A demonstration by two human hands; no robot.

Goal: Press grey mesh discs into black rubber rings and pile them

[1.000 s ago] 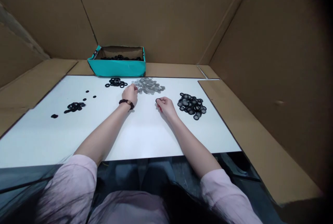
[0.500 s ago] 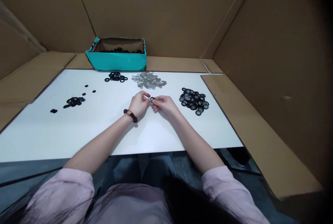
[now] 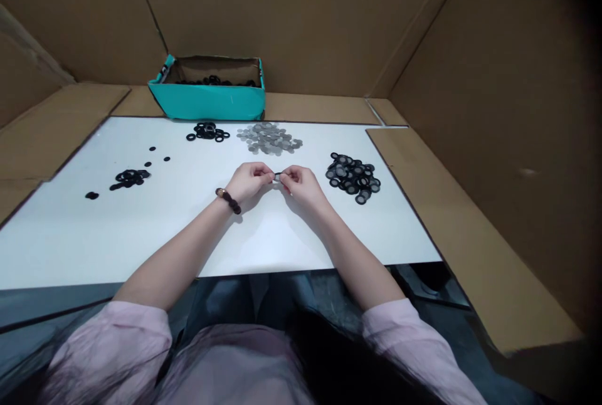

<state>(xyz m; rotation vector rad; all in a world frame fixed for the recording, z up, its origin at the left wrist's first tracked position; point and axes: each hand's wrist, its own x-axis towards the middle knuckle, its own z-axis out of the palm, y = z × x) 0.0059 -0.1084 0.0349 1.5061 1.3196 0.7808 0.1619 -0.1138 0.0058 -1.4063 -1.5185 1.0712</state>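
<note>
Between my fingertips, above the middle of the white board, is a small black ring [image 3: 278, 173]. My left hand [image 3: 251, 181] pinches its left side, a dark beaded bracelet on the wrist. My right hand [image 3: 301, 184] grips the opposite side with thumb and fingers. The fingers cover most of the ring, so I cannot tell whether a disc sits inside it. Just beyond the hands lies a pile of thin grey discs [image 3: 268, 138]. To the right is a heap of black rings with grey centres [image 3: 352, 176].
A turquoise box [image 3: 209, 101] holding black rings stands at the back. Before it lie loose black rings [image 3: 207, 131]. More black pieces [image 3: 130, 178] are scattered on the left of the white board [image 3: 188, 236]. Cardboard walls [image 3: 291, 22] enclose the back and sides.
My hands have shifted from overlapping fingers to holding the ring from both sides, level between them. The camera view has tilted slightly; the piles look the same.
</note>
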